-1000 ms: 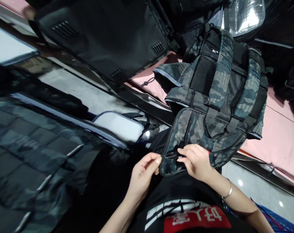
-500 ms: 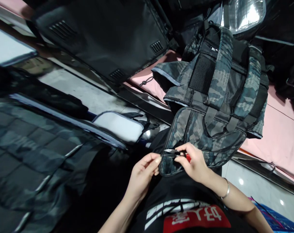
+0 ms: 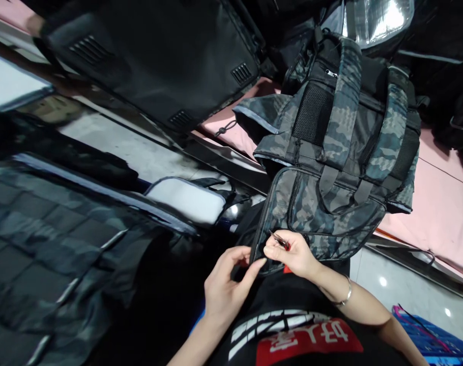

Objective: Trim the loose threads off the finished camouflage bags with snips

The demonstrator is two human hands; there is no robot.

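A camouflage backpack [image 3: 338, 203] lies with its straps up, its lower edge against my body. My left hand [image 3: 231, 277] pinches the bag's edge at its lower left corner, thumb on top and fingers curled under. Just to the right, my right hand [image 3: 290, 254] is closed around small thread snips [image 3: 280, 241] with red parts; their blades lie close together and point up and left. The thumb and fingertip of my right hand meet near the bag's edge. Whether they pinch a thread there is too small to tell.
Pink covering [image 3: 441, 198] lies under the backpack. A big black bag [image 3: 158, 61] stands at the upper left, and another camouflage bag [image 3: 56, 244] fills the left side. A white-faced panel [image 3: 185, 198] sits between them. Blue woven material [image 3: 433, 335] is on the floor, lower right.
My right hand has moved slightly left and turned, and the snips' blades have gone from apart to close together. My left thumb has shifted right, spreading from the fingers along the bag's edge.
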